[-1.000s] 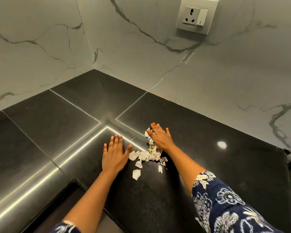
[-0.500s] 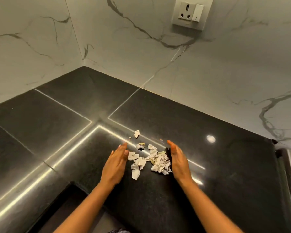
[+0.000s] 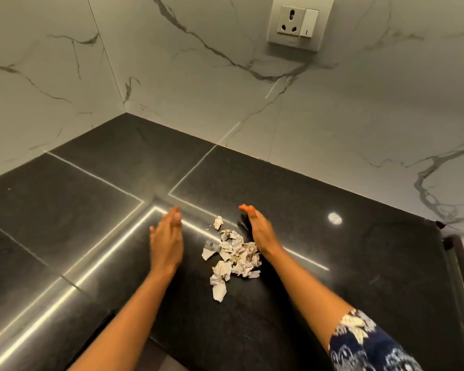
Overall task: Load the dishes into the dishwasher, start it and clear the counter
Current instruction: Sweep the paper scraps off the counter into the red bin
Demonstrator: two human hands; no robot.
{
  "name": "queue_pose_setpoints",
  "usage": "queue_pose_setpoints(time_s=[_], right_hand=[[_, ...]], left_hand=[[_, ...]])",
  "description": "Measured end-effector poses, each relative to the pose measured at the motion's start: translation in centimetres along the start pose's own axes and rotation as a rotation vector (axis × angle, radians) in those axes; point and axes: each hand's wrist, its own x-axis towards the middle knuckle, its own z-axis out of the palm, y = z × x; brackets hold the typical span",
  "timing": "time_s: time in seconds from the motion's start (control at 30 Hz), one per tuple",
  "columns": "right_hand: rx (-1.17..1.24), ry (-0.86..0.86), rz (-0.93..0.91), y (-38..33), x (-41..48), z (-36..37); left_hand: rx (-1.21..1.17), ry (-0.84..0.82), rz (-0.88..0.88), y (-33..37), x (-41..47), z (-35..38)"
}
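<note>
Left hand [image 3: 166, 242] is held edge-down on the black counter [image 3: 359, 263], fingers straight and together, nothing gripped, just apart from the paper scraps [image 3: 233, 257]. The scraps are piled on the counter between both hands. Right hand [image 3: 260, 231] is set on edge, fingers straight, nothing gripped, touching the pile's right side.

Black counter [image 3: 332, 277], white grey-veined marble wall [image 3: 198, 76], whitish, perhaps printed, scraps [image 3: 233, 255], navy floral sleeve [image 3: 367, 346].
</note>
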Motion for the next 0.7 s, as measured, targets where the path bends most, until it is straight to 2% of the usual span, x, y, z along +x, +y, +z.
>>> queue_pose_setpoints(time_s=[0.07,0.17,0.27,0.4,0.47,0.57,0.63,0.7], right_hand=[[-0.228,-0.180,-0.019,-0.5,2.6,0.3],[-0.572,-0.499,-0.135,-1.1,4.6,1.7],[-0.670,-0.658,-0.244,-1.0,4.1,2.1],[-0.611,-0.775,-0.208,-0.5,1.2,0.7],[-0.501,-0.680,-0.183,-0.5,-1.1,-0.5],[-0.134,-0.192,-0.137,0.3,-4.8,-1.9],[0.005,0.059,-0.106,1.7,-6.7,-2.0],[0.002,0.118,-0.068,2.4,-7.7,-0.8]], left_hand=[[0.105,0.014,0.001,-2.4,1.5,-2.3],[0.214,-0.107,0.129,-3.7,1.8,-2.3],[0.282,-0.125,0.184,-3.5,2.0,-2.0],[0.383,-0.179,0.249,-4.1,2.2,-1.9],[0.408,-0.250,0.285,-4.3,1.9,-1.8],[0.320,-0.318,0.259,-3.5,-0.1,-1.0],[0.214,-0.246,0.187,-2.2,-3.0,0.2],[0.168,-0.185,0.126,-0.7,-5.7,1.9]])
